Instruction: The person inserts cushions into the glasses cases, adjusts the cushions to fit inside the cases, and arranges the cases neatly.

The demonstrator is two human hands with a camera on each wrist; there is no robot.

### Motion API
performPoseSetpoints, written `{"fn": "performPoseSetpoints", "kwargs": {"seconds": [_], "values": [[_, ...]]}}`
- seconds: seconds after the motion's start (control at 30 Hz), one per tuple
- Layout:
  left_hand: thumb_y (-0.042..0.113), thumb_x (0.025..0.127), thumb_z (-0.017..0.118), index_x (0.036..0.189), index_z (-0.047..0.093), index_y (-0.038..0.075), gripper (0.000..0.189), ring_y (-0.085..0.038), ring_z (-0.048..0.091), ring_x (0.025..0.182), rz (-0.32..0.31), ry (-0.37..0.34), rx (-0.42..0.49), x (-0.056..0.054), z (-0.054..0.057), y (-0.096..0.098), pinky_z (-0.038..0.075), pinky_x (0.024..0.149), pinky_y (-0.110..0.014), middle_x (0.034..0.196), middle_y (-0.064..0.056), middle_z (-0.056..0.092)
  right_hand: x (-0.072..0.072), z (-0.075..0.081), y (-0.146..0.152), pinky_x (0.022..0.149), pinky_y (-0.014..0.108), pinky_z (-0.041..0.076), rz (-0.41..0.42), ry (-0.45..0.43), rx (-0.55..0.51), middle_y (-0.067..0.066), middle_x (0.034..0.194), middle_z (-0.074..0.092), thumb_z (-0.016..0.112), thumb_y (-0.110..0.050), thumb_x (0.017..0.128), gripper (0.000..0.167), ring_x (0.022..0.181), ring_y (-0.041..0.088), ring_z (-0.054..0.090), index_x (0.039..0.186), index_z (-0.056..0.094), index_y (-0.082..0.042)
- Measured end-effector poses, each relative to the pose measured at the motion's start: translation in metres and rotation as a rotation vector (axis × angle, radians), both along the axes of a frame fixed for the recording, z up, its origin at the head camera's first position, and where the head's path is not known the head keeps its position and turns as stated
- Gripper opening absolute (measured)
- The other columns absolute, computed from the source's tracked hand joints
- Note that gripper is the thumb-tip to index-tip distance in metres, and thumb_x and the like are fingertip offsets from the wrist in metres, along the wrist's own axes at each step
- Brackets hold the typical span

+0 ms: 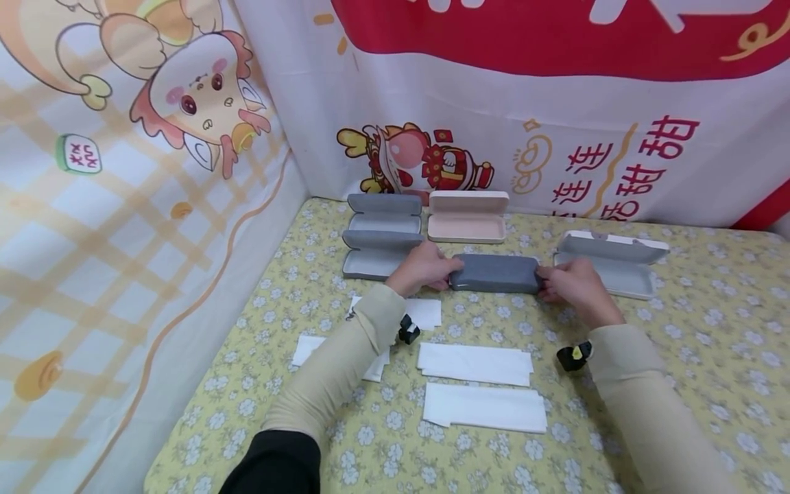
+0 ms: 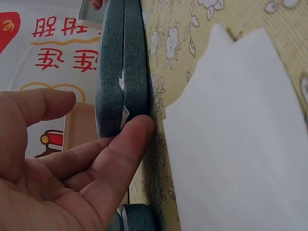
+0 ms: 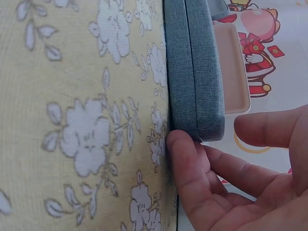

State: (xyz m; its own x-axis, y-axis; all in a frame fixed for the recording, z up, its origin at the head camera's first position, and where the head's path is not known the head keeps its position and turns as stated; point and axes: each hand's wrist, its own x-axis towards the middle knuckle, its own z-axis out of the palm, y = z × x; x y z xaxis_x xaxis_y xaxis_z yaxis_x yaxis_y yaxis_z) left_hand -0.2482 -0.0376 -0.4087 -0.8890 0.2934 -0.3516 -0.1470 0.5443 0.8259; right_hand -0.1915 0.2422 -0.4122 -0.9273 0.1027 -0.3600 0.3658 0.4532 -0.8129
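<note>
A closed grey-blue glasses case (image 1: 496, 273) lies lengthwise between my two hands. At its left end my left hand (image 1: 426, 266) touches the case with its fingertips, the thumb held off from the lid in the left wrist view. There, a bit of white cloth (image 2: 124, 116) pokes out of the seam near that end. My right hand (image 1: 575, 285) has its fingertips against the opposite end, low by the seam, and its thumb (image 3: 262, 129) stands apart from the case. The inside of the case is hidden.
Two opened grey cases (image 1: 384, 204) stand at the back left, one behind the other, beside an opened pink case (image 1: 467, 228). Another opened case (image 1: 617, 274) is at the right. Several folded white cloths (image 1: 475, 363) lie nearer on the flowered tablecloth (image 1: 710, 384).
</note>
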Motion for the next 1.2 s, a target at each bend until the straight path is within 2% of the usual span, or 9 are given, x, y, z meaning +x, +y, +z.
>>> {"fn": "performPoseSetpoints", "kwargs": {"seconds": [0.23,0.3,0.43,0.53,0.67,0.83,0.9,1.07,1.2], "values": [[0.030,0.096,0.071,0.059,0.055,0.005,0.047,-0.031,0.071,0.073,-0.006,0.002,-0.024,0.000,0.000,0.001,0.059,0.071,-0.042,0.075,-0.020,0.070,0.001,-0.003,0.000,0.069,0.034,0.058,-0.011,-0.009,-0.001,0.010,0.079,0.070,0.056,-0.032,0.103,0.042,0.072,0.020,0.068,0.091,0.065,0.008],[0.031,0.096,0.071,0.060,0.056,0.004,0.047,-0.027,0.069,0.067,-0.012,0.004,-0.039,0.001,0.001,0.000,0.057,0.065,-0.038,0.071,-0.017,0.069,0.001,-0.003,0.000,0.069,0.034,0.058,-0.015,-0.011,-0.006,0.009,0.078,0.070,0.056,-0.032,0.103,0.042,0.072,0.020,0.068,0.092,0.065,0.008],[0.035,0.097,0.069,0.055,0.054,0.008,0.052,-0.017,0.048,0.045,-0.040,0.051,-0.117,0.003,0.006,-0.004,0.040,0.045,-0.031,0.053,-0.005,0.052,0.004,-0.002,0.003,0.070,0.035,0.057,-0.011,-0.018,-0.006,0.010,0.083,0.070,0.056,-0.035,0.102,0.045,0.074,0.020,0.068,0.095,0.066,0.008],[0.037,0.098,0.067,0.052,0.051,0.011,0.055,-0.014,0.033,0.040,-0.070,0.110,-0.160,0.006,0.009,-0.009,0.031,0.041,-0.030,0.048,0.000,0.042,0.007,-0.001,0.007,0.073,0.036,0.057,0.004,-0.017,-0.007,0.012,0.093,0.071,0.055,-0.037,0.102,0.049,0.079,0.021,0.069,0.103,0.068,0.010],[0.037,0.098,0.066,0.055,0.056,0.009,0.053,-0.014,0.035,0.041,-0.086,0.163,-0.133,0.009,0.011,-0.014,0.032,0.042,-0.029,0.049,-0.002,0.047,0.014,0.001,0.013,0.076,0.037,0.057,0.032,-0.001,0.004,0.013,0.093,0.072,0.055,-0.039,0.102,0.053,0.081,0.022,0.068,0.105,0.069,0.013],[0.036,0.099,0.066,0.054,0.054,0.010,0.053,-0.016,0.034,0.043,-0.115,0.181,-0.087,0.014,0.011,-0.019,0.033,0.045,-0.031,0.049,-0.003,0.046,0.023,0.005,0.015,0.077,0.038,0.056,0.065,0.006,0.015,0.012,0.092,0.073,0.056,-0.040,0.102,0.055,0.082,0.021,0.067,0.113,0.067,0.013],[0.035,0.098,0.066,0.056,0.056,0.008,0.051,-0.018,0.040,0.046,-0.131,0.185,-0.073,0.016,0.012,-0.020,0.035,0.047,-0.031,0.053,-0.005,0.051,0.027,0.008,0.014,0.077,0.039,0.056,0.075,0.009,0.006,0.015,0.096,0.072,0.056,-0.040,0.102,0.056,0.084,0.022,0.067,0.118,0.065,0.013],[0.034,0.098,0.068,0.080,0.075,0.001,0.038,-0.026,0.058,0.062,-0.145,0.159,-0.043,0.020,0.018,-0.021,0.042,0.051,-0.031,0.077,-0.013,0.068,0.036,0.016,0.013,0.077,0.041,0.057,0.096,0.027,0.009,0.018,0.097,0.071,0.055,-0.038,0.103,0.054,0.083,0.024,0.066,0.117,0.065,0.014],[0.032,0.097,0.070,0.094,0.078,0.003,0.030,-0.024,0.065,0.073,-0.156,0.107,-0.022,0.025,0.021,-0.021,0.052,0.060,-0.032,0.093,-0.011,0.072,0.043,0.020,0.011,0.076,0.042,0.057,0.125,0.042,-0.004,0.016,0.093,0.072,0.057,-0.037,0.103,0.053,0.082,0.026,0.067,0.117,0.066,0.014]]}}
